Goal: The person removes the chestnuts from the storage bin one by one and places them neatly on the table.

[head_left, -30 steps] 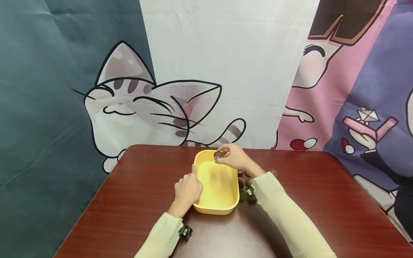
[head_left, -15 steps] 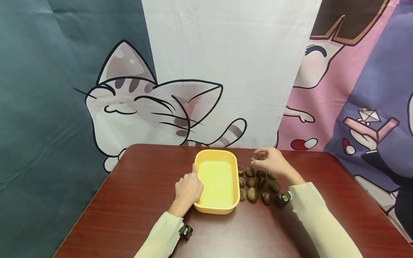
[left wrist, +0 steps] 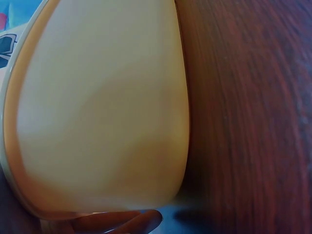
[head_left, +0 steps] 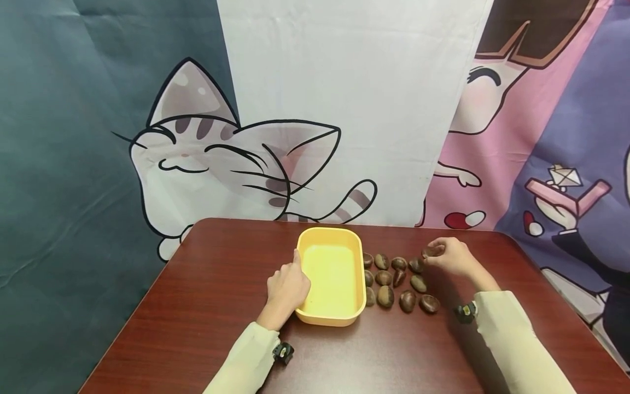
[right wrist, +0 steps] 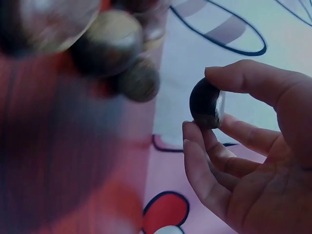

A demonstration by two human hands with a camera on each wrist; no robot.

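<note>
My left hand [head_left: 288, 288] grips the left rim of a yellow plastic tub [head_left: 328, 322], its index finger lying along the edge. Close up in the left wrist view is the tub's pale outer wall [left wrist: 105, 107], with fingertips [left wrist: 146, 220] below it. Thumb and fingers of my right hand [head_left: 455, 256] pinch a dark brown chestnut [right wrist: 207, 103] at the right end of the back row of chestnuts. The head view shows this chestnut [head_left: 433, 251] close beside the last one [head_left: 416, 265] of that row.
Several chestnuts [head_left: 385, 296] lie in three rows on the reddish-brown wooden table [head_left: 221, 273], right of the tub. The nearest ones sit against the tub's right wall. Behind the table's far edge hangs a cartoon cat backdrop [head_left: 384, 109].
My right hand has carried the chestnut from above the tub rightward, over the rows, to the right end of the back row. My left hand has stayed on the tub.
</note>
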